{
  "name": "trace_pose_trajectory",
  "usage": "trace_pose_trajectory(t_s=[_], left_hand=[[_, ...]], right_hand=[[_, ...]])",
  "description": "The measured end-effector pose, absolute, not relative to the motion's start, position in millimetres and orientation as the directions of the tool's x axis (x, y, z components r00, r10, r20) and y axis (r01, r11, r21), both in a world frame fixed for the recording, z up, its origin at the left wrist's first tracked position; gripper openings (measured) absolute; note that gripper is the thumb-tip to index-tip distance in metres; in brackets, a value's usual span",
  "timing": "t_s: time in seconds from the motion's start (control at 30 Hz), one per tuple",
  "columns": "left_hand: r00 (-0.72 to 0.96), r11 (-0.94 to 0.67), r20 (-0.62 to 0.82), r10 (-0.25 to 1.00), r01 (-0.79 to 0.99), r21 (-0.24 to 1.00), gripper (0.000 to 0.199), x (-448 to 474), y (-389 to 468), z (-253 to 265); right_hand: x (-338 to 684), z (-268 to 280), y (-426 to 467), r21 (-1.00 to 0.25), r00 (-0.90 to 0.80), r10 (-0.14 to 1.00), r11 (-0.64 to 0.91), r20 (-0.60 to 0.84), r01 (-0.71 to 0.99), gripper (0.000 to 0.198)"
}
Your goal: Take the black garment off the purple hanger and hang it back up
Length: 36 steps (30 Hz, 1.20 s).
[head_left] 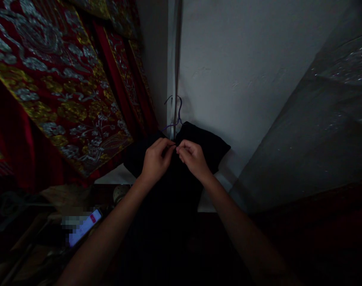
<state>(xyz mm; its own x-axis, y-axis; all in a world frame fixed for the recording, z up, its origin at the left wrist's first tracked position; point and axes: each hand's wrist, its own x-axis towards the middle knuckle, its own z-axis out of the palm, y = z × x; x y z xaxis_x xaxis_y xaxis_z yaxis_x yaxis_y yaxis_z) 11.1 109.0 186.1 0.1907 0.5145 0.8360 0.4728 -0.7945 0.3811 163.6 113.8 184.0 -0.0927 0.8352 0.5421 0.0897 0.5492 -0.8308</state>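
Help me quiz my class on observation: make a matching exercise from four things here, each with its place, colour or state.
1. dark garment
2. hanger
3. phone
4. patterned cloth

A. screen lit, at lower left
B. red, with gold and silver decoration
C. at the fingers of the left hand and right hand
D. curved hook showing

Pairs: 1-C, 2-D, 3-A, 4-B

garment (209, 145), centre, on hanger (180, 106); hanger at pipe (174, 59), before wall (243, 59); left hand (156, 159) and right hand (194, 159), side by side, at garment's upper middle; draped cloth (70, 85), left; sheet (303, 139), right; phone (85, 228), lower left, beside left forearm (114, 224).
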Motion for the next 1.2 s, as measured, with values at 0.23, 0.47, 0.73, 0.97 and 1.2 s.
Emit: trace_pose_trajectory(t_s=[0.23, 0.47, 0.73, 0.97, 1.2], left_hand=[[0.206, -0.717, 0.769, 0.605, 0.56, 0.414, 0.008, 13.0, 114.9, 186.3], [0.325, -0.722, 0.735, 0.595, 0.618, 0.311, 0.011, 7.3, 111.0, 190.8], [0.253, -0.71, 0.768, 0.589, 0.616, 0.342, 0.006, 7.4, 109.4, 184.3], [-0.109, -0.689, 0.846, 0.521, 0.531, 0.493, 0.012, -12.5, 105.0, 186.4], [-0.495, -0.57, 0.483, 0.722, -0.029, 0.821, 0.027, -60.2, 138.9, 167.8]], right_hand=[[164.0, 170.7, 119.0, -0.82, -0.044, 0.832, 0.553, 0.553, 0.144, 0.021], [163.3, 169.5, 109.1, -0.847, -0.039, 0.852, 0.523, 0.522, 0.097, 0.019], [164.3, 143.6, 132.0, -0.749, -0.044, 0.818, 0.546, 0.574, 0.377, 0.013], [165.6, 98.0, 136.5, -0.768, -0.102, 0.864, 0.487, 0.493, 0.417, 0.012], [163.1, 99.6, 93.6, -0.716, -0.265, 0.874, 0.485, 0.407, 0.501, 0.015]])
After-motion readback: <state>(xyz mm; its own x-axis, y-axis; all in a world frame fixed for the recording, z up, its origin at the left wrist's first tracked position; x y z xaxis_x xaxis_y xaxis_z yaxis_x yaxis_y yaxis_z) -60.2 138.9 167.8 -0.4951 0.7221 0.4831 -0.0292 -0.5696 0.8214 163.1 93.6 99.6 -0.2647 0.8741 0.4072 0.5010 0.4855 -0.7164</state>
